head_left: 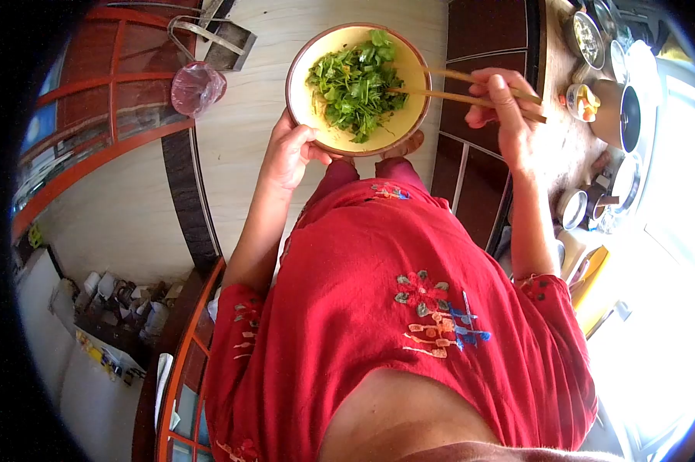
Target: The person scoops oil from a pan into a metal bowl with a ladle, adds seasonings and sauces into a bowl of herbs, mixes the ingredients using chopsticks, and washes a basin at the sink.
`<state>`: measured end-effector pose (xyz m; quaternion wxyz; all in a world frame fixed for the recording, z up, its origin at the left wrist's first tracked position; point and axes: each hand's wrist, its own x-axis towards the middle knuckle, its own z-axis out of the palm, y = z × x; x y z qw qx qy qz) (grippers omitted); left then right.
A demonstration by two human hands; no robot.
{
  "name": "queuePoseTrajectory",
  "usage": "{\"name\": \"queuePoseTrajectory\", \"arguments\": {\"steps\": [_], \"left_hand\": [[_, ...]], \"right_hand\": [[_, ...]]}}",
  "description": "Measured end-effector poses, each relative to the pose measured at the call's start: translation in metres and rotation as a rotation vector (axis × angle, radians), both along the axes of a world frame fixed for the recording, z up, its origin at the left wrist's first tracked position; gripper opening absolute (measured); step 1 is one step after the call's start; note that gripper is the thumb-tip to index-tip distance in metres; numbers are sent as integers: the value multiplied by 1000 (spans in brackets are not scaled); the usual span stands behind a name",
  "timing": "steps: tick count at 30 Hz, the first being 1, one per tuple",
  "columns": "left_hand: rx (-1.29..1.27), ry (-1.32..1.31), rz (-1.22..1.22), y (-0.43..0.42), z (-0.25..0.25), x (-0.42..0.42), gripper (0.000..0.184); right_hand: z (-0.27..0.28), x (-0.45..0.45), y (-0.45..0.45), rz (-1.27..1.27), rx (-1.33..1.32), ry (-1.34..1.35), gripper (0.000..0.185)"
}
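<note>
A yellow bowl (397, 131) with a brown rim is held out in front of me. Inside it lies a heap of chopped green leaves (359, 88). My left hand (292, 150) grips the bowl's lower left rim, its thumb over the edge and the other fingers partly hidden beneath. A pair of wooden chopsticks (459, 95) is in my right hand (509, 115), closed around their thicker ends. The lower chopstick's tip reaches the leaves; the upper one's tip is at the bowl's right rim.
Along the right runs a counter (557, 146) crowded with pots, pans and bowls, including a steel pot (613, 115). Orange-framed glass doors (112, 69) stand on the left. A small bin with a pinkish plastic bag (197, 88) and a dustpan (230, 48) are on the floor side.
</note>
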<state>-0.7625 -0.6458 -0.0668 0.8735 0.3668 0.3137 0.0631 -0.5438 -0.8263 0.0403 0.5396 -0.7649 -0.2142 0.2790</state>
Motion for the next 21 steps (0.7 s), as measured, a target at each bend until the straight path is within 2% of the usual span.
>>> {"name": "queuePoseTrajectory", "arguments": {"steps": [5,9,12,15,19,21], "left_hand": [[30,17,24,1,-4,1,53],[59,15,26,-1,-2,3,55],[65,-6,41,-2,1,6,55],[82,-2,11,-2,1,7,55],[53,-4,18,0,-1,6,53],[52,-11,31,1,6,8,51]], "right_hand": [[11,-5,-1,29,14,42,27],[29,0,-9,-27,-18,-80,30],[21,-14,-3,1,-93,-136,29],[-2,-30,10,86,30,-39,26],[27,-17,2,0,6,-36,30],[38,-5,-7,83,-18,-85,33]]}}
